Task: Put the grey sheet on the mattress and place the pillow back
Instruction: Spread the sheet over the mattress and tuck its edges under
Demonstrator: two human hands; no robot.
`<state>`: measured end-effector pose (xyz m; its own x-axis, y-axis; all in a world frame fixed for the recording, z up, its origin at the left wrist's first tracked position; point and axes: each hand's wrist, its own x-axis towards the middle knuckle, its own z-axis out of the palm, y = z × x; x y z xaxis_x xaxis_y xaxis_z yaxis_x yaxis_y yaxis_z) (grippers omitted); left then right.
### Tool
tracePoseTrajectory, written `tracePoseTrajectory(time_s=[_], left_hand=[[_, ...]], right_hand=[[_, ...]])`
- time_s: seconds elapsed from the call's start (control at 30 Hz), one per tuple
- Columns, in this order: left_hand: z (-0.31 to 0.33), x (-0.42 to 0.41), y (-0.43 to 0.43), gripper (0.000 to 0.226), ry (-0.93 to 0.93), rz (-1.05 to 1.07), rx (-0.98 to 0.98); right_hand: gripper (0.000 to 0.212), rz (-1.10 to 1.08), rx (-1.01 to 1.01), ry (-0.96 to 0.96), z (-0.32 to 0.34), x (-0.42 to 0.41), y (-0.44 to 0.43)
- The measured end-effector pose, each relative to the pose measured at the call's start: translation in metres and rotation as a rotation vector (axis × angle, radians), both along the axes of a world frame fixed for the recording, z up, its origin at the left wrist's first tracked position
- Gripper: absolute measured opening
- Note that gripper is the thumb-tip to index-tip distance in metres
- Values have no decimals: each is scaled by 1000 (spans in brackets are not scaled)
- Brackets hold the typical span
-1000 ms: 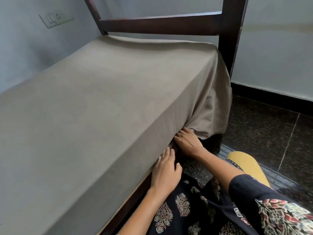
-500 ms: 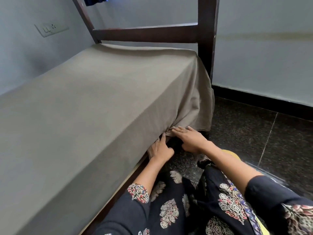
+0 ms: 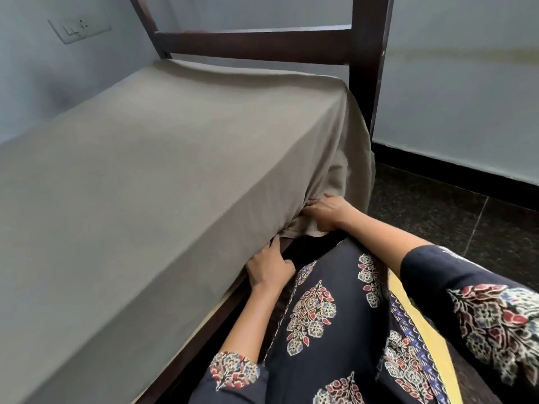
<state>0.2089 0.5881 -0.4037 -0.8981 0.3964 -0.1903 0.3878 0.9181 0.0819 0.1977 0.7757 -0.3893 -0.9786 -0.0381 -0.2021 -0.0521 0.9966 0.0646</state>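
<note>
The grey sheet lies smooth over the whole mattress and drapes loose at the near corner by the bed post. My right hand grips a fold of the hanging sheet at that corner. My left hand sits lower on the mattress side, its fingers pushed in under the mattress edge where the sheet is bunched. No pillow is in view.
A dark wooden bed frame with a tall post stands at the end of the bed. Walls close in on the left and far sides, with a switch plate on the left one. Dark tiled floor lies to the right.
My left hand dropped back along the mattress side, away from the corner. My right hand shifted up onto the hanging fold and closed on it. The camera has moved closer to the corner.
</note>
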Motion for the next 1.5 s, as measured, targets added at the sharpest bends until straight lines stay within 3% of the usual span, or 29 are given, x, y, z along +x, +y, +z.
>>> tracePoseTrajectory(time_s=[0.13, 0.27, 0.43, 0.5, 0.57, 0.67, 0.73, 0.93, 1.0, 1.07, 1.13, 1.2, 1.27, 1.37, 1.5], left_hand=[[-2, -3, 9, 72, -25, -56, -78], [-4, -8, 23, 74, 19, -133, -230], [7, -19, 29, 69, 22, -222, -346], [21, -15, 24, 52, 2, -237, -291], [30, -12, 24, 38, -26, -228, -47], [23, -26, 38, 46, -167, -317, 320], [9, -38, 47, 55, -229, -352, 301], [-20, -44, 74, 80, -123, -233, 213], [-19, -51, 93, 84, -189, -90, 226], [-20, -61, 113, 80, -321, 16, 194], [-23, -67, 124, 73, -420, 7, 138], [-29, -68, 127, 67, -342, 30, 159], [-33, -65, 124, 61, -277, 96, 211], [-36, -62, 125, 59, -216, 121, 214], [-34, -60, 123, 77, -229, 73, 195]], right_hand=[[50, -18, 36, 7, -14, -15, 7], [21, 11, 80, 44, -30, -39, 12], [59, 29, 98, -92, -23, -57, 29], [67, 32, 85, -111, -20, -59, 30], [64, 32, 74, -97, -22, -55, 30], [57, 25, 77, -19, -22, -50, 29], [56, 42, 77, 29, -28, -50, 29], [56, 39, 73, 22, -29, -52, 27], [61, 0, 98, -13, -26, -49, 23], [52, -10, 87, 24, -24, -42, 22], [45, -24, -47, 125, -21, -28, 24], [46, -94, -229, 250, -15, -12, 23], [50, -88, -300, 257, -12, -4, 22], [57, 34, -242, 134, -21, -11, 28], [52, 18, -76, 67, -22, -25, 38]])
